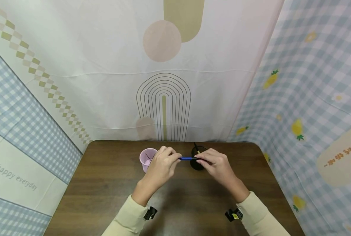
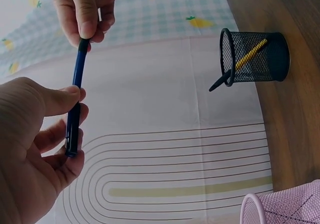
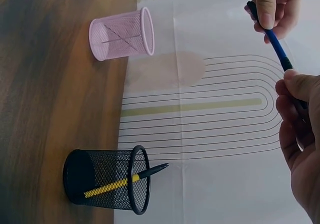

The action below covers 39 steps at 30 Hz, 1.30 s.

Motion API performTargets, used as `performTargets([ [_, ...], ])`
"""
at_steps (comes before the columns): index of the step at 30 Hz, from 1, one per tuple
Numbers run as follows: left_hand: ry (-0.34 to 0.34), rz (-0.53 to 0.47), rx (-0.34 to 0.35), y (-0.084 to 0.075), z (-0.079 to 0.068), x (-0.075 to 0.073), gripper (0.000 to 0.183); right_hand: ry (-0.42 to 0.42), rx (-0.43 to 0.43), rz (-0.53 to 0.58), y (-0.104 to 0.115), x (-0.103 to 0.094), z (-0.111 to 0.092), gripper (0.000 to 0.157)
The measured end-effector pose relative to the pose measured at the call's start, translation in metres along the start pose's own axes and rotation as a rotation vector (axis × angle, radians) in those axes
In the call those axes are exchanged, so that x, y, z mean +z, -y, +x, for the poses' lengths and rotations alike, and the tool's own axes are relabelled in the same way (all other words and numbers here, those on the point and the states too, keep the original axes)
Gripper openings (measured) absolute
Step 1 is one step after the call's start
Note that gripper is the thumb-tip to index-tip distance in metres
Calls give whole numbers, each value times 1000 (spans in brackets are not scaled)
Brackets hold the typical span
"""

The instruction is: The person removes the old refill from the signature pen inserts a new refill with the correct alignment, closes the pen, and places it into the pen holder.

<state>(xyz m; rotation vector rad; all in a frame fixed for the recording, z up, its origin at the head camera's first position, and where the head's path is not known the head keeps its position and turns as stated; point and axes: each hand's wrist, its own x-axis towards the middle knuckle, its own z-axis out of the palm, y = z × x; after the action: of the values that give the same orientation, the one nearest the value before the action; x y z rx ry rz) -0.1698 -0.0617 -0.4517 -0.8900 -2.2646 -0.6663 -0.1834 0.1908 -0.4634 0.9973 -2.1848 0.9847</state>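
Both hands hold one blue pen [image 1: 186, 158] with dark ends, raised in front of me. My left hand [image 1: 163, 163] pinches its left end, the one with a clip, between thumb and fingers. At the other end, the dark tip, the thumb and fingers of my right hand [image 1: 215, 164] pinch it. Behind the right hand stands a black mesh pen cup [image 3: 107, 176], upright on the table, with a yellow and black pen [image 3: 120, 182] leaning in it. A pink mesh cup [image 3: 120, 36] stands beyond the left hand, partly covered by it in the head view.
The brown wooden table [image 1: 110, 183] ends at a white printed cloth [image 1: 110, 98] hanging behind it. A blue checked cloth [image 1: 296, 91] hangs along the right side. The two cups stand apart near the table's back edge.
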Motion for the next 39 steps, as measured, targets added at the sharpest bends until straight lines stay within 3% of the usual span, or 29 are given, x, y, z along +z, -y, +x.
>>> performTargets([
  [6, 33, 9, -21, -2, 1, 0, 10, 1, 41, 10, 1, 1, -3, 28],
  [15, 27, -2, -26, -2, 1, -1, 10, 37, 107, 3, 3, 0, -4, 27],
  [24, 25, 11, -11, -1, 0, 0, 11, 89, 138, 13, 3, -4, -4, 40],
  [39, -19, 31, 20, 0, -3, 2, 11, 236, 289, -12, 10, -15, 8, 23],
])
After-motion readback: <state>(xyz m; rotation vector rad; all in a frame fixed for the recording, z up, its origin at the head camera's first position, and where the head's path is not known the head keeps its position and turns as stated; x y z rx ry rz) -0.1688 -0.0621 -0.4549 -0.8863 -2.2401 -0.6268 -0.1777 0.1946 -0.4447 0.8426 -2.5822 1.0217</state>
